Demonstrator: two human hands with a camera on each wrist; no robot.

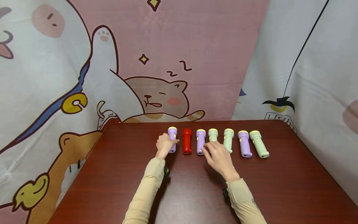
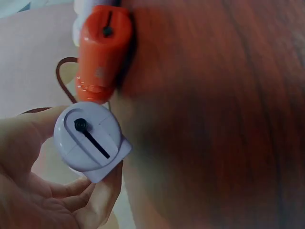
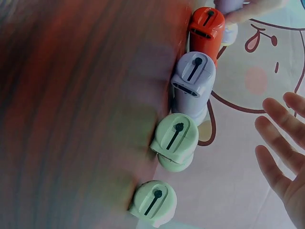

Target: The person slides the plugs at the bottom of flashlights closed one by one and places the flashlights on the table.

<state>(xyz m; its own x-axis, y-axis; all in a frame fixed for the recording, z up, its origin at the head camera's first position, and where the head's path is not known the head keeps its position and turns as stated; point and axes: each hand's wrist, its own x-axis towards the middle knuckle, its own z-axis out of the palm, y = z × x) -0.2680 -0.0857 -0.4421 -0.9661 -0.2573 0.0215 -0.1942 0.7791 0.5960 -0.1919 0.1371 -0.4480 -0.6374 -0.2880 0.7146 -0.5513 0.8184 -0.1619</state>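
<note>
A row of small flashlights lies along the far part of the table. At its left end my left hand [image 1: 165, 145] grips a purple flashlight [image 1: 172, 133], thumb on one side and fingers on the other; the left wrist view shows the flashlight's purple end [image 2: 90, 136]. Just right of it lies a red flashlight [image 1: 187, 141], then a second purple flashlight [image 1: 200, 138]. My right hand [image 1: 220, 158] is over the near ends of two pale green flashlights, the left one [image 1: 213, 133] and the right one [image 1: 228, 137], partly hiding them. Its fingers [image 3: 281, 136] are spread and hold nothing.
Farther right lie another purple flashlight [image 1: 244, 144] and a slanted pale green flashlight [image 1: 260, 144]. The dark red-brown table [image 1: 179, 199] extends toward me. Behind its far edge hangs a cartoon-printed cloth [image 1: 218, 62].
</note>
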